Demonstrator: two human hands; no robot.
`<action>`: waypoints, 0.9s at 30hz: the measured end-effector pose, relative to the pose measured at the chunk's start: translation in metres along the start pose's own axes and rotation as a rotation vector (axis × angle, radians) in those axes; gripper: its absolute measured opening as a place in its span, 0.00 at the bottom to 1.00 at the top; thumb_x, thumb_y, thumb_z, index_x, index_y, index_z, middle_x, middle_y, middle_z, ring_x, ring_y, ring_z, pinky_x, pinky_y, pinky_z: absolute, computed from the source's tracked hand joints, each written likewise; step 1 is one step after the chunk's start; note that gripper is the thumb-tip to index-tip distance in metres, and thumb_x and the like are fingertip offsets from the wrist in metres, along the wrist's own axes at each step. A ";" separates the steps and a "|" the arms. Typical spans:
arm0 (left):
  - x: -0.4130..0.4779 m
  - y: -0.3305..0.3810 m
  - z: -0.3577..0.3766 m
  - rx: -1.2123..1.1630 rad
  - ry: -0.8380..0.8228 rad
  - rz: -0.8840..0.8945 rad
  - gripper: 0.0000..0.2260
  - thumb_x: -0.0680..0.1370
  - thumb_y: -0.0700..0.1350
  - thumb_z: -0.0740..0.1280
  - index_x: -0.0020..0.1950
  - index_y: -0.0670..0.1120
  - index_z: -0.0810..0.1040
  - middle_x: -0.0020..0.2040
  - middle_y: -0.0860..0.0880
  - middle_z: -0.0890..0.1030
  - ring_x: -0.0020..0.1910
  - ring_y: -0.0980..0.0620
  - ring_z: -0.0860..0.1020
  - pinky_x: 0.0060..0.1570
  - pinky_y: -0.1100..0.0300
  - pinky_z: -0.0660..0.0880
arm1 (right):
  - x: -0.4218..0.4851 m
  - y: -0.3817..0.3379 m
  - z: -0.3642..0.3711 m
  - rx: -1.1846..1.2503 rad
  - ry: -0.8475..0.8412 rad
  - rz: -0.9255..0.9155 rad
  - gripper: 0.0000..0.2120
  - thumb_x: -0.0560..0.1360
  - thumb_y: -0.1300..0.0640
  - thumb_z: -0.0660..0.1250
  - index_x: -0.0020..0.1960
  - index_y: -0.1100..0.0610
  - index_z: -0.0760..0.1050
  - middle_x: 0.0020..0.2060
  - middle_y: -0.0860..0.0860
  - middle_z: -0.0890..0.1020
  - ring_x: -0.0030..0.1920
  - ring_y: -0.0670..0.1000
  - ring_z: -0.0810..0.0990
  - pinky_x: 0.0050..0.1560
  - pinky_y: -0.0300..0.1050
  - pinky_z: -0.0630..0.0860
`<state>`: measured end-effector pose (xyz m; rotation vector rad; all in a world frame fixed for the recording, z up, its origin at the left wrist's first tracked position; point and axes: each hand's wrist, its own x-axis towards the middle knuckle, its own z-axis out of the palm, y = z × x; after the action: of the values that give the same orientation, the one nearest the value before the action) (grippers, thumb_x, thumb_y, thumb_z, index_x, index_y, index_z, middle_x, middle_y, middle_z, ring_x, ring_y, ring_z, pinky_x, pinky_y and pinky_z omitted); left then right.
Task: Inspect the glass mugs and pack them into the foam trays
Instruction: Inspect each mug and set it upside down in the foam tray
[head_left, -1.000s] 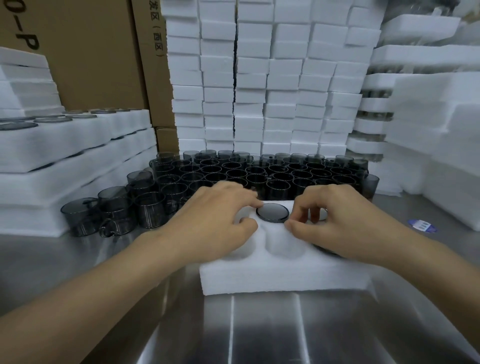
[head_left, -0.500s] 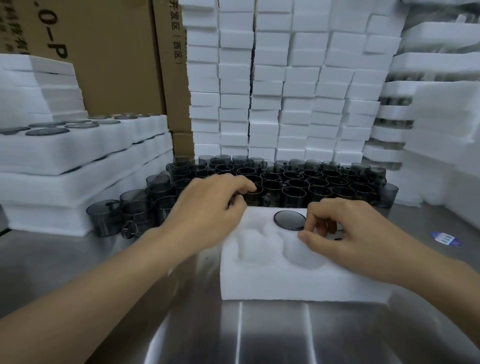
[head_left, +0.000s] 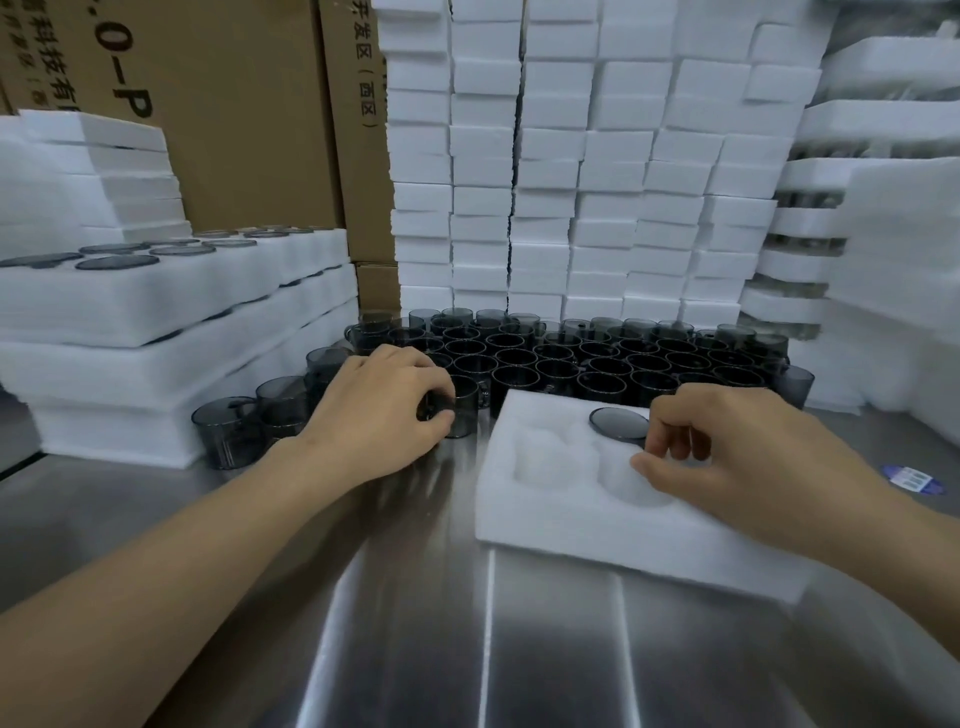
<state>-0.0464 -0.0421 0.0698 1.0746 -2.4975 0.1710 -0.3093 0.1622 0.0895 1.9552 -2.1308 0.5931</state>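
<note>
Left hand (head_left: 384, 410) reaches forward over the steel table (head_left: 415, 623), palm down. Its fingers and thumb are curled round a smoky grey glass mug (head_left: 461, 410) that stands upright at the near left edge of the mug cluster.

Right hand (head_left: 727, 452) lies over the white foam tray (head_left: 571, 525), which sits flat on the table just right of centre. Its fingers are bent and its thumb is stretched along the foam. Whether they pinch anything cannot be told.

Beside the right fingertips, one packed mug (head_left: 618, 423) sits sunk in a far pocket of the tray, showing only a dark round disc. Two nearer pockets (head_left: 540, 457) are bare foam.

A small blue sticker (head_left: 911, 478) lies on the table at far right, its print too small to read.

Behind the tray, dozens of loose mugs (head_left: 597, 364) stand upright in tight rows, mouths up.

To the left are stacked filled foam trays (head_left: 156, 312), with dark discs showing in the top layer.

Behind them stand brown cardboard boxes (head_left: 249, 104), printed in black with "0-P" and the Chinese characters "科技有" and "发区(西区)".

A wall of white foam blocks (head_left: 597, 182) fills the back, and more foam is stacked at the right.
</note>
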 end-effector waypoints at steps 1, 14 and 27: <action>0.000 0.003 0.001 -0.001 -0.013 0.007 0.13 0.82 0.61 0.67 0.65 0.61 0.80 0.69 0.58 0.77 0.74 0.51 0.68 0.72 0.46 0.66 | 0.001 0.002 0.000 0.002 0.005 0.015 0.11 0.72 0.35 0.67 0.40 0.41 0.76 0.43 0.34 0.78 0.45 0.38 0.77 0.37 0.42 0.70; -0.008 0.035 -0.001 -0.417 0.248 -0.064 0.22 0.75 0.49 0.79 0.63 0.62 0.73 0.61 0.59 0.79 0.62 0.54 0.78 0.68 0.43 0.74 | 0.001 0.005 0.002 0.023 0.008 0.003 0.09 0.71 0.35 0.67 0.42 0.39 0.77 0.49 0.30 0.77 0.46 0.38 0.78 0.39 0.45 0.76; -0.019 0.066 -0.040 -0.682 0.945 0.251 0.26 0.78 0.39 0.78 0.68 0.52 0.68 0.73 0.55 0.74 0.74 0.52 0.75 0.67 0.38 0.73 | 0.002 0.003 0.002 0.063 -0.012 -0.007 0.10 0.73 0.39 0.69 0.38 0.43 0.76 0.38 0.41 0.80 0.46 0.39 0.78 0.41 0.45 0.78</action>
<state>-0.0693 0.0269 0.1011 0.2676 -1.6019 -0.0915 -0.3125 0.1594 0.0876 2.0026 -2.1365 0.6575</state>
